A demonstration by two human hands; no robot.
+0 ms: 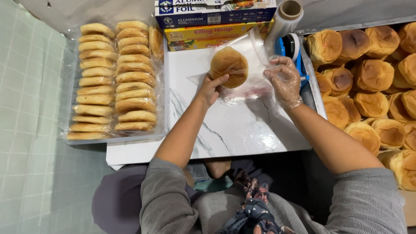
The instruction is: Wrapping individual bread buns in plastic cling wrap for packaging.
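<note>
So the person's at a white marble-look bench (225, 130), sleeves pushed up. Left hand (211, 89) is bare and curled around the lower left edge of a round golden bun (229, 66), thumb on top, holding it up just above the middle of the bench toward the far edge. Right hand (284, 81) has a thin clear glove on, fingers bent and pinching the edge of a clear plastic bag (255, 69) that sits around and behind the bun; can't really tell how far in the bun is.

Along the far edge there's a dark blue foil box (215, 13) stacked on a yellow cling wrap box (212, 36), plus a roll of clear film (286, 19) leaning at the far right corner, with a blue tape dispenser (291, 47) just beside the gloved hand.

Off the left edge is a clear tray (115, 139) packed with two rows of bagged buns (115, 78) on their sides. Off the right edge, a big pile of loose buns (372, 86).
</note>
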